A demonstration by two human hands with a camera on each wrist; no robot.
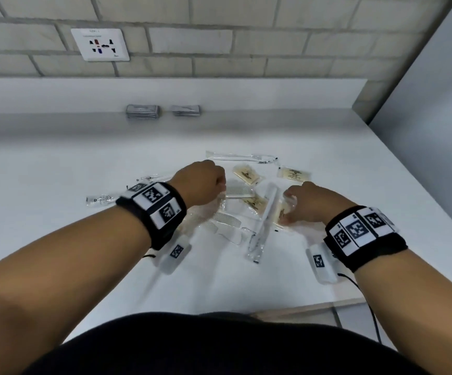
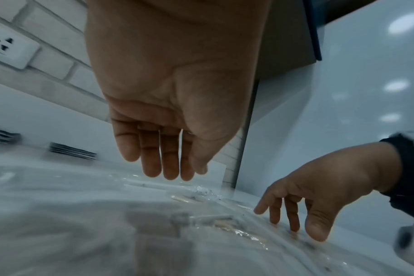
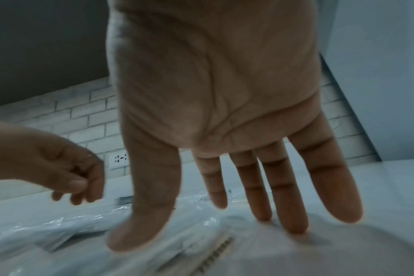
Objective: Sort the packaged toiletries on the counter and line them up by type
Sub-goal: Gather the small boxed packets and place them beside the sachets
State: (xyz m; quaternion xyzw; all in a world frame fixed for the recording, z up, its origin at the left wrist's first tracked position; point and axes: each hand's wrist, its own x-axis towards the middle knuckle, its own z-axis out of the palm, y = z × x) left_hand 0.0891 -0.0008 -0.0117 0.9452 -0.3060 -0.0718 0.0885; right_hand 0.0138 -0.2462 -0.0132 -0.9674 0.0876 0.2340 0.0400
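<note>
A loose heap of packaged toiletries lies mid-counter. It holds yellowish soap sachets [image 1: 246,174], clear-wrapped combs [image 1: 237,192] and a long toothbrush packet [image 1: 262,220]. My left hand [image 1: 214,185] hovers just above the heap's left side. In the left wrist view its fingers [image 2: 170,168] hang straight down and hold nothing. My right hand [image 1: 292,207] is at the heap's right side. Its spread, straight fingers [image 3: 284,214] touch crinkly plastic beside a comb [image 3: 215,250], over a soap sachet [image 1: 284,209].
Two stacks of grey packets [image 1: 143,111] [image 1: 186,110] sit against the back ledge. More toothbrush packets lie at the far side [image 1: 241,156] and to the left [image 1: 100,198]. A wall socket [image 1: 100,44] is above. The white counter [image 1: 381,185] ends at the right by a wall panel.
</note>
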